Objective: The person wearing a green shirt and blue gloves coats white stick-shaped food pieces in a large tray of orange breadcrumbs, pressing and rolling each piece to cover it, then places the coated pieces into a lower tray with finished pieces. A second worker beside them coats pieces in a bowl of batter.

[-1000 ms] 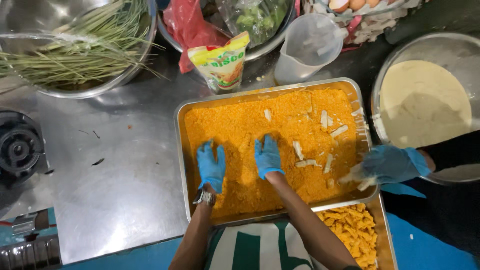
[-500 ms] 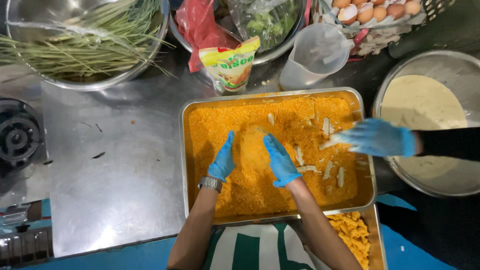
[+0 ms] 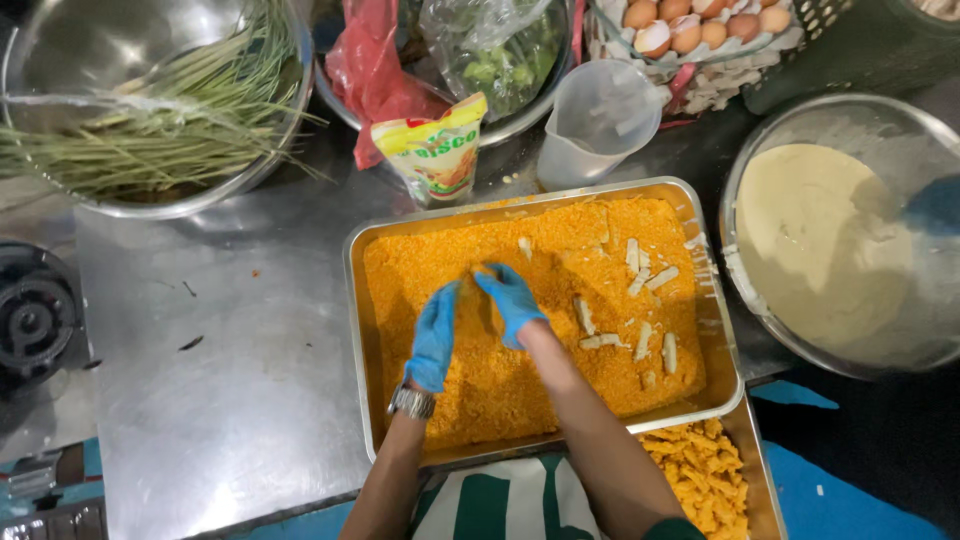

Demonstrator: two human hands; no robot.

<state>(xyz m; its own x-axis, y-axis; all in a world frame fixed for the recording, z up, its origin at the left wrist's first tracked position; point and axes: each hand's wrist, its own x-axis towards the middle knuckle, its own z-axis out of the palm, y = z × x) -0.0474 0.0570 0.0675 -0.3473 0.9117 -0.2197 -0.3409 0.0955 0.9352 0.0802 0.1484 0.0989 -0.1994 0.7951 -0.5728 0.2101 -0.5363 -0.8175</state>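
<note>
Steel worktop (image 3: pixel 230 400) fills the view, dull and scratched, with bowls crowded along its far edge. On it, in front of the person, stands a steel tray (image 3: pixel 353 330) filled with orange crumbs (image 3: pixel 560 370). Both hands, in blue gloves, are down in the crumbs near the tray's middle. The left hand (image 3: pixel 434 338) has its fingers straight and together, tips pointing away from the body, palm turned toward the other hand; a metal watch (image 3: pixel 412 402) sits at its wrist. The right hand (image 3: pixel 511 300) angles in toward it, fingers loosely curved, and the two sets of fingertips come close together over a raised heap of crumbs. Something crumb-coated appears to be pressed between the palms, but I cannot tell what it is or whether either hand truly grips it. Pale strips (image 3: pixel 640 290) lie scattered on the crumbs in the right half of the tray, apart from the hands.

Nearer the body, partly under the tray's right corner, a second tray (image 3: pixel 765 500) holds coated pieces (image 3: pixel 700 475). To the right stands a bowl (image 3: pixel 745 170) of pale batter (image 3: pixel 810 240). Behind the crumb tray are a clear jug (image 3: pixel 595 120), a yellow packet (image 3: pixel 437 150), a bowl of green stalks (image 3: pixel 150 130), a red bag (image 3: pixel 370 70) and a carton of eggs (image 3: pixel 690 30).
</note>
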